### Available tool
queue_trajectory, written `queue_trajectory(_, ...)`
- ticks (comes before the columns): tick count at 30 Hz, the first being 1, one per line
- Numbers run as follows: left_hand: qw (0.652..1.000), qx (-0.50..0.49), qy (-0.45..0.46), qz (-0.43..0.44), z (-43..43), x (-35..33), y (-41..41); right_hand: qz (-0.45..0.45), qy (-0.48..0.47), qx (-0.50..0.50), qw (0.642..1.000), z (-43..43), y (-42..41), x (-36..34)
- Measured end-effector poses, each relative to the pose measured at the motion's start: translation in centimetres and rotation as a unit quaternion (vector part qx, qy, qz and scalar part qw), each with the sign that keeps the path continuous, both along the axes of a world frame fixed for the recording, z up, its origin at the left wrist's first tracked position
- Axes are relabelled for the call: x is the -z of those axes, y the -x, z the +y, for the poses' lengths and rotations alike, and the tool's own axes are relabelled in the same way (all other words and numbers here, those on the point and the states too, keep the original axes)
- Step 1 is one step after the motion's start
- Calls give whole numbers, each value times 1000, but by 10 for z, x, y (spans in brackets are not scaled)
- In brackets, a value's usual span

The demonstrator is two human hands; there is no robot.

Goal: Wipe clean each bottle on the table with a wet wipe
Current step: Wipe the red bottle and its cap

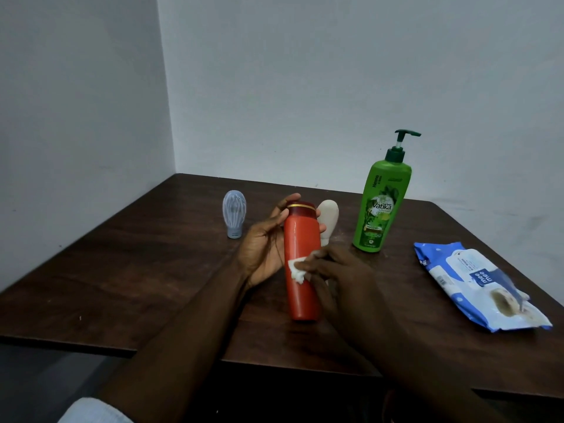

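A tall orange-red bottle (300, 270) with a dark red cap stands upright near the middle of the dark wooden table (122, 270). My left hand (264, 245) grips its upper part from the left, fingers curled round below the cap. My right hand (332, 270) pinches a crumpled white wet wipe (296, 268) and presses it against the bottle's front. Behind the orange bottle stands a small cream bottle (329, 218), partly hidden. A green pump bottle (380, 209) stands to the right. A small pale blue bottle (234, 213) stands to the left.
A blue and white wet wipe pack (476, 285) lies flat at the right of the table, its flap open. Grey walls meet in a corner behind the table. The table's near edge runs below my forearms.
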State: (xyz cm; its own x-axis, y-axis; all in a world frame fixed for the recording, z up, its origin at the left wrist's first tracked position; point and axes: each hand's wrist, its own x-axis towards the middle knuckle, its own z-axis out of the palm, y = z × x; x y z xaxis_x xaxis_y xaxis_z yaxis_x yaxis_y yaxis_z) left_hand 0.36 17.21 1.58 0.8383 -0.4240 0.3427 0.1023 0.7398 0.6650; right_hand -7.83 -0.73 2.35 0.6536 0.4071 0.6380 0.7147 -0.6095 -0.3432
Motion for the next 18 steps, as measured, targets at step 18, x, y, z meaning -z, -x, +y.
queue_trajectory(18,998,-49,22,31,-3,-8,7,-40,-3,17,999,26,-58,-51)
